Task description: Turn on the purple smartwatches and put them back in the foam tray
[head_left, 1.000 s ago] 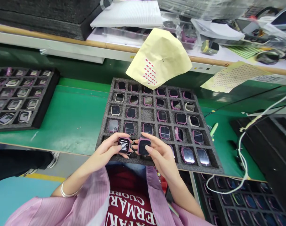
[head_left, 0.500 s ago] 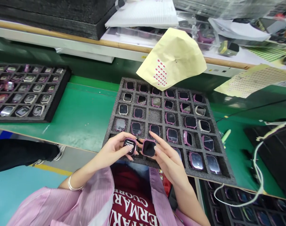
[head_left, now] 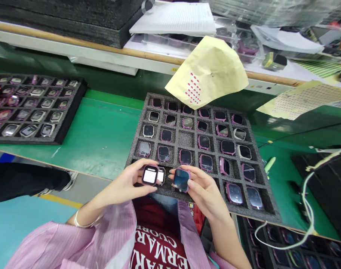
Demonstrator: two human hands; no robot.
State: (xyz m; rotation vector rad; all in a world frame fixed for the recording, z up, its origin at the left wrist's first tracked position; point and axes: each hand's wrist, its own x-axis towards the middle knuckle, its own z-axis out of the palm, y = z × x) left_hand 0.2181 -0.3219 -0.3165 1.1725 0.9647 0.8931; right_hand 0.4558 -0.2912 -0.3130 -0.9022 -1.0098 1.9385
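Observation:
My left hand (head_left: 135, 182) grips a smartwatch (head_left: 150, 175) with a purple case and a lit white screen. Partly hidden behind it is a second lit watch (head_left: 161, 175) with a pale case; whether the hand holds this one too, I cannot tell. Between the thumb and fingers of my right hand (head_left: 202, 188) is a purple watch with a dark, reflecting screen (head_left: 181, 179). Both hands are over the front edge of a grey foam tray (head_left: 137, 139), whose square compartments carry many purple and pale watches, mostly dark-screened.
Another foam tray (head_left: 66, 121) of watches lies on the green bench (head_left: 111, 127) at left. A yellow paper sheet (head_left: 212, 74) hangs from the shelf over my tray's back edge. A white cable (head_left: 307, 201) loops at right, above a lower tray of watches. Someone's leg (head_left: 27, 183) shows at left.
My left thumb has come off the watch's screen, which now shows white instead of mostly dark. The right-hand watch has tilted and moved slightly right, and my raised right index finger has lowered.

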